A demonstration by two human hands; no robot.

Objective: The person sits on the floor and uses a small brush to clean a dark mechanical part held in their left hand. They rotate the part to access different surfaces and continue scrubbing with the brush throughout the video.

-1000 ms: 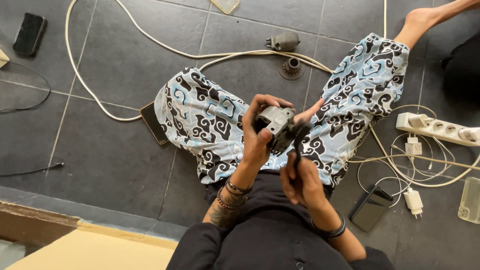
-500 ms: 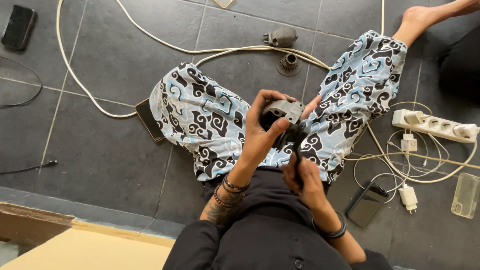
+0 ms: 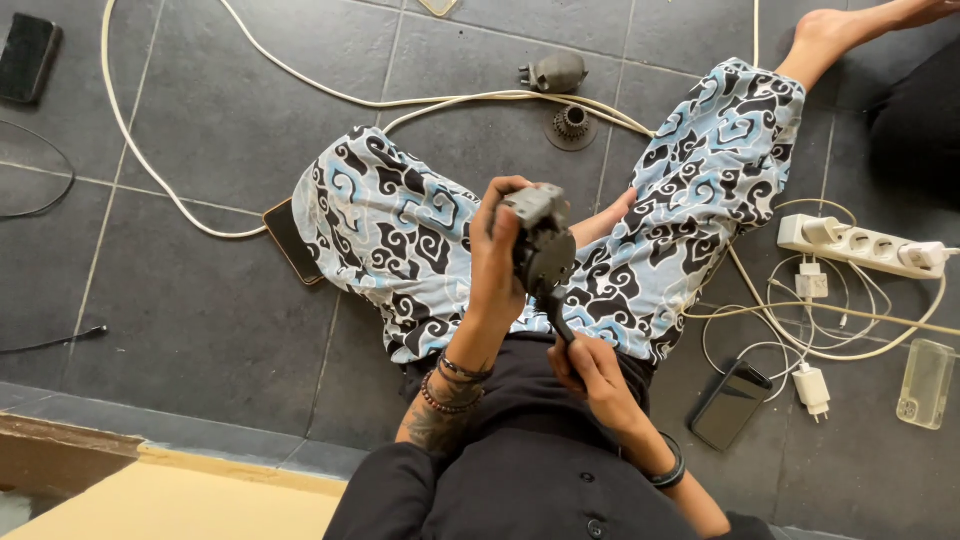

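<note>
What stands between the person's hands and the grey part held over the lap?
Nothing visible does. The left hand already grips the grey part directly, and the right hand holds a dark tool whose tip reaches the part from below.

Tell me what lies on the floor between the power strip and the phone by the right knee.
Head view: two white chargers and looped white cables lie between the power strip and phone.

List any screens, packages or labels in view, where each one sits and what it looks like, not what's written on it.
Phone: floor beside the right hand, dark rectangle, screen blank.
Second phone: floor, partly under the patterned trouser leg, dark with a brownish edge.
Black phone: floor, top left corner.
Clear phone case: floor, right edge.
No packages or labels visible.
</note>
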